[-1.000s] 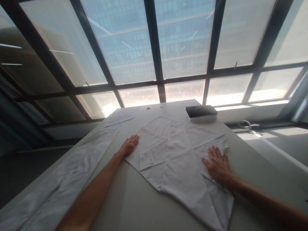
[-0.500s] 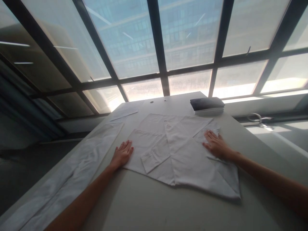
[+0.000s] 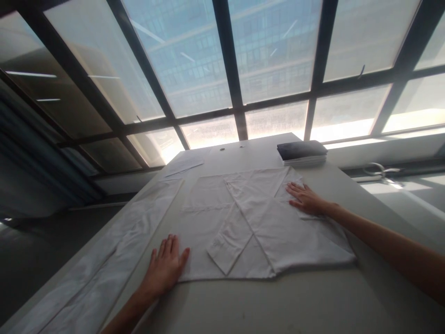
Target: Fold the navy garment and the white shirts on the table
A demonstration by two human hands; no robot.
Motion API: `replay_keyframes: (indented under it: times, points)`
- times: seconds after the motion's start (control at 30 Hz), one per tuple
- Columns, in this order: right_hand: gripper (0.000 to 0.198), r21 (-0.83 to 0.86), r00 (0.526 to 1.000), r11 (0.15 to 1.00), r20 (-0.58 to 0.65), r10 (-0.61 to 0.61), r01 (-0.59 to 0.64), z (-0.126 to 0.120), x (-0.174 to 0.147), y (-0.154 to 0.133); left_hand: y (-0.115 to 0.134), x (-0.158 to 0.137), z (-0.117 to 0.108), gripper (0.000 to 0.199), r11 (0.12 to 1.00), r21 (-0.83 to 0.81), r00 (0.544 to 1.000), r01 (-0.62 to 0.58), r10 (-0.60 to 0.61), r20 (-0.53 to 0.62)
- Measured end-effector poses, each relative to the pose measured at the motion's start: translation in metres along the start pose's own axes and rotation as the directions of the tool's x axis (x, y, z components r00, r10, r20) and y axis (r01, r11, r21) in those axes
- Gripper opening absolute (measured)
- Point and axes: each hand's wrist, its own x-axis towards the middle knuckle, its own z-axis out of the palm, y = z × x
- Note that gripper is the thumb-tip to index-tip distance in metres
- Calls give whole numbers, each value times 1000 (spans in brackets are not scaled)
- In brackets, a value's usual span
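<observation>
A white garment (image 3: 288, 236), which looks like a shirt, lies on the table (image 3: 264, 306) with its sleeves laid inward over the body. One sleeve's cuff end (image 3: 224, 253) points down towards the near edge of the cloth. My left hand (image 3: 167, 264) rests at the garment's left edge, fingers spread and palm down. On the right part of the cloth my right hand (image 3: 308, 199) lies flat with its fingers stretched out. The cloth is creased beneath and beside the right hand. Neither hand grasps anything.
Another white garment (image 3: 104, 255) stretches along the table's left side. A stack of folded cloth, dark on top (image 3: 301, 149), sits at the far right corner. A pale flat sheet (image 3: 184, 164) lies at the far left. Windows (image 3: 274, 55) rise behind the table.
My left hand has moved down towards me at the garment's left edge. The garment has turned, its left side now nearer. My right hand has shifted slightly up and left.
</observation>
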Motion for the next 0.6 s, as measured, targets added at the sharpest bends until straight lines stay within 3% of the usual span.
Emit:
replay_keyframes:
  times: [0.1,0.2,0.4,0.6]
  points:
    - [68,-48,988,987,-27,151,-152,5,-2,0,-2,9,-6,82,999,-16,998,31,-30,57]
    - [72,-57,959,959,-63,275,-278,7,-5,0,2,33,-16,75,998,-55,999,-14,16,37]
    - [72,11,920,920,-25,391,-391,1,-1,1,17,80,-23,59,961,-191,976,-201,180,-123]
    - [69,-5,881,886,-105,461,-464,5,5,10,20,86,-7,61,927,-262,955,-270,223,-195]
